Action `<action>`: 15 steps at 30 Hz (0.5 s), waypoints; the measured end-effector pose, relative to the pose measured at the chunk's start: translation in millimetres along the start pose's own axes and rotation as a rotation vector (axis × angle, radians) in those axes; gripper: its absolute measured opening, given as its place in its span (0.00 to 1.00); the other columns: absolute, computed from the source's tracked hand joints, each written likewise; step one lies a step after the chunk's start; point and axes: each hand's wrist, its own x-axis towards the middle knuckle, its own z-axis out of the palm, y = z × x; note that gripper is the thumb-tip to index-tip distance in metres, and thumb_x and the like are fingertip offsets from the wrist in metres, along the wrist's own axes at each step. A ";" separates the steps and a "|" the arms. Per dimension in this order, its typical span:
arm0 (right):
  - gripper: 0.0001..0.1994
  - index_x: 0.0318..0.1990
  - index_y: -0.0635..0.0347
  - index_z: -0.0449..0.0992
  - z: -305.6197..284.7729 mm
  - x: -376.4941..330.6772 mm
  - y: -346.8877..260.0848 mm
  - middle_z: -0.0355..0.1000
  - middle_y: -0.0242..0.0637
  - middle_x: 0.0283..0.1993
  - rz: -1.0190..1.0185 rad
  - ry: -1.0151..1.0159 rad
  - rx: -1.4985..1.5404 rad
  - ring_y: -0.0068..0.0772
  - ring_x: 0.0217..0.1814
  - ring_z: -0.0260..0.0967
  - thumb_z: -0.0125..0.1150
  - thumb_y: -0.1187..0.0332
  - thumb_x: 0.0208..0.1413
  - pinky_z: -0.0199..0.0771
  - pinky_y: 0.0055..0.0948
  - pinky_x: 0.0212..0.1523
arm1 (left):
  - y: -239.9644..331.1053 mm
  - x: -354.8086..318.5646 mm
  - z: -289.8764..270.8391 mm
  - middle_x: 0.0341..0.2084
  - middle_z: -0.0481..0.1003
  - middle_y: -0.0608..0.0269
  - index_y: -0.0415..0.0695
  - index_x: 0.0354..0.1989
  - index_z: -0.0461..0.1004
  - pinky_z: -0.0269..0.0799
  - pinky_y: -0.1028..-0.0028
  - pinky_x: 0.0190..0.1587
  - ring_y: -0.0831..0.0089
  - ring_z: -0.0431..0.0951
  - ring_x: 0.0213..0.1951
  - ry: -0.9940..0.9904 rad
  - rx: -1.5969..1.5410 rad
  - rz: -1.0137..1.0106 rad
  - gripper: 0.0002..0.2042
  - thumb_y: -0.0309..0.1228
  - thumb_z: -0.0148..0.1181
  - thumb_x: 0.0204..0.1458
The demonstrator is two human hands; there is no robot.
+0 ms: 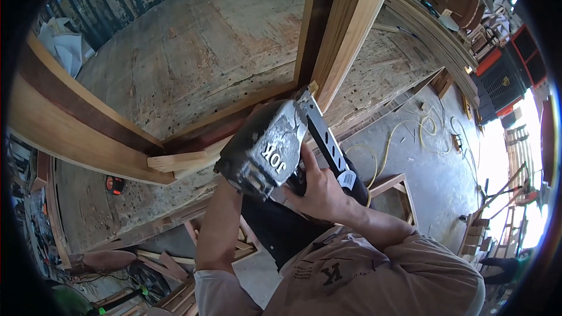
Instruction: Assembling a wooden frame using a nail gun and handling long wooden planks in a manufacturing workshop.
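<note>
My right hand (322,192) is wrapped round the handle of a nail gun (257,143) with a dark, scuffed body and a long slotted magazine (328,140). The tool's nose is at the corner where an upright wooden post (345,35) meets a lower wooden rail (234,105). From below, my left forearm (219,228) reaches up behind the tool's body. That body hides my left hand, so its fingers do not show. A curved wooden piece (82,134) joins the rail's left end, beside a short pale block (175,161).
The wooden frame lies on a worn plank worktop (205,35). A tape measure (115,185) rests at its near left. A yellow hose (389,146) loops over the concrete floor (433,181) at right. Stacked boards (433,35) are at the far right, and a small frame (395,184) stands beside me.
</note>
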 end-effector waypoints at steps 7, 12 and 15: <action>0.48 0.66 0.73 0.34 10.1 6.3 -2.1 0.73 0.58 0.32 -0.001 0.121 0.033 0.56 0.27 0.75 0.65 0.67 0.46 0.78 0.44 0.28 | 8.5 -7.8 -7.3 0.53 0.69 0.52 0.42 0.55 0.67 0.61 0.64 0.60 0.62 0.66 0.58 -0.016 -0.699 -0.118 0.25 0.45 0.52 0.52; 0.49 0.66 0.72 0.37 10.1 10.0 -12.2 0.71 0.60 0.39 0.045 0.137 0.107 0.59 0.36 0.75 0.67 0.63 0.46 0.77 0.44 0.37 | 13.4 -6.7 -9.2 0.55 0.68 0.54 0.42 0.57 0.65 0.61 0.64 0.61 0.63 0.65 0.59 -0.014 -1.194 -0.230 0.28 0.47 0.50 0.53; 0.49 0.66 0.71 0.38 15.1 13.5 -9.2 0.68 0.62 0.45 -0.005 0.186 0.104 0.60 0.43 0.73 0.69 0.62 0.45 0.75 0.43 0.43 | 14.0 -5.3 -10.2 0.56 0.67 0.55 0.42 0.59 0.64 0.60 0.63 0.61 0.64 0.65 0.59 -0.009 -1.489 -0.304 0.29 0.49 0.49 0.53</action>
